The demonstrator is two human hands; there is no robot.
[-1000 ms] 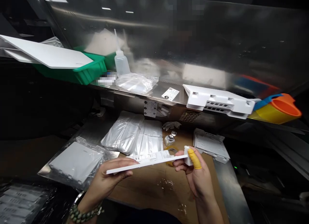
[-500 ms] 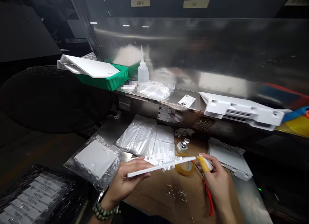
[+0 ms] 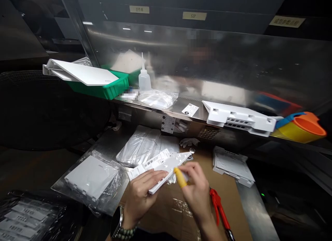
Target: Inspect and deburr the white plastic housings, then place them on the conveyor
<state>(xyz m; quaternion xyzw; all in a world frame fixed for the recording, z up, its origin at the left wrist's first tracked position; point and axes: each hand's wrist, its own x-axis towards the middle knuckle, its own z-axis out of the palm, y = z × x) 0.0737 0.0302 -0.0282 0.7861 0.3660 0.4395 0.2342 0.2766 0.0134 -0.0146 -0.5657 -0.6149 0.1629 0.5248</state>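
My left hand (image 3: 145,190) grips the near end of a white plastic cover (image 3: 172,163), which is tilted, with a slotted edge showing on its far side. My right hand (image 3: 195,189) wears a yellow finger cot (image 3: 180,177) on the thumb. It is closed on a small white wad (image 3: 186,177) like folded cloth, mostly hidden by the fingers. The thumb is at the cover's near edge; whether the wad touches it I cannot tell. Red-handled pliers (image 3: 220,211) lie to the right of my right hand on brown cardboard (image 3: 220,178).
Bagged white covers (image 3: 90,177) lie left, beside plastic bags (image 3: 140,145). More white panels (image 3: 233,166) are stacked right. The shelf holds a green bin (image 3: 111,88), a squeeze bottle (image 3: 144,80), a white part (image 3: 238,119) and a yellow-orange tape roll (image 3: 301,128).
The cover has turned and tilted, showing more of its inner side. My right hand has come left from beyond its end to its near edge. The camera view has shifted.
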